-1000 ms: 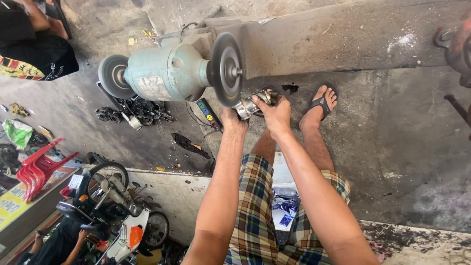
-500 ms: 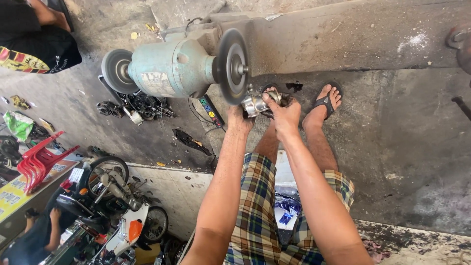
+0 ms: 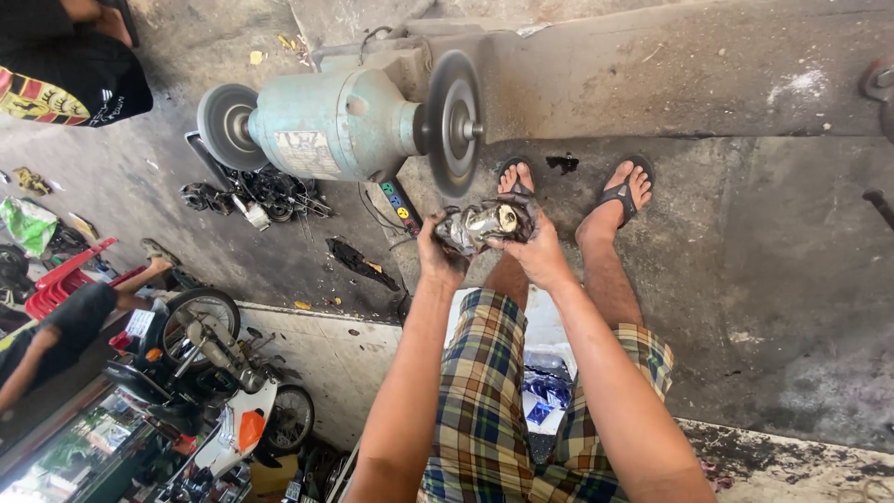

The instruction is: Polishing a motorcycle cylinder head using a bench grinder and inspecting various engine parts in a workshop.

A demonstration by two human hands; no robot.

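A pale rectangular label plate (image 3: 300, 153) is seen on the side of the green grinder motor body (image 3: 326, 126), worn and greyish. A blue-and-white printed packet (image 3: 548, 396) lies on the white seat between the person's knees, crumpled and glossy. A green plastic bag (image 3: 26, 224) is seen on the floor at the far left edge. A yellow-and-red printed emblem (image 3: 42, 102) is shown on a bystander's black shirt, top left. No screens are visible.
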